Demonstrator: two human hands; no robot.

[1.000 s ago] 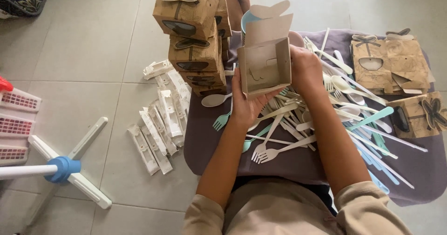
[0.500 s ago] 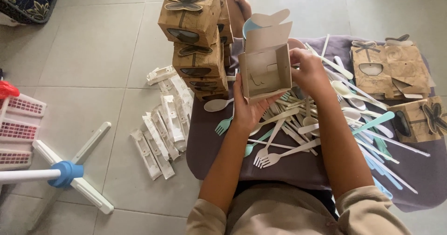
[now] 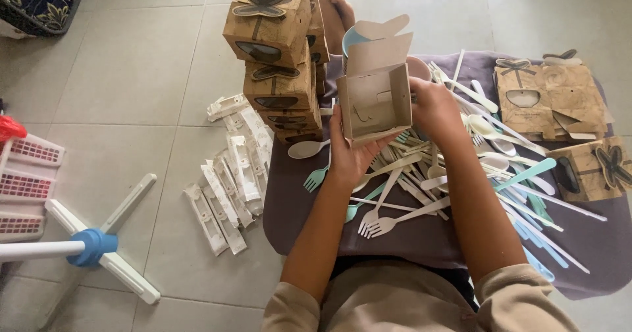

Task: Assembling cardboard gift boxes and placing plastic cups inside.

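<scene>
1. Cardboard, plain brown, made up the small open box [image 3: 376,102] both hands held up over the purple cloth [image 3: 296,207]. The left hand [image 3: 349,154] cupped it from below, at 6 o'clock, fingers pressed together under its base with the thumb up the near wall. The right hand [image 3: 431,105] gripped its side at 3 o'clock, fingers curled round the wall; how they sat behind it I could not tell.

2. The box sat mouth-open toward the camera with its lid flap standing up at 12 o'clock. A squeeze from the right hand could have buckled that thin wall, and the unlocked flap could have creased if pushed crooked.

3. Below the box lay a loose heap of plastic forks and spoons [image 3: 421,187], white and teal. A dropped box or a sweeping forearm would likely have scattered them off the cloth.

4. At 10 o'clock stood a stack of finished boxes [image 3: 280,62], each with a butterfly window, the top one skewed. A bump from the left elbow could have toppled it onto the white wrapped packets [image 3: 230,174] on the tiles.

5. Compared with half a second before, the box was tilted slightly more toward the viewer; the hands kept the same grip and the heap looked unchanged.
</scene>
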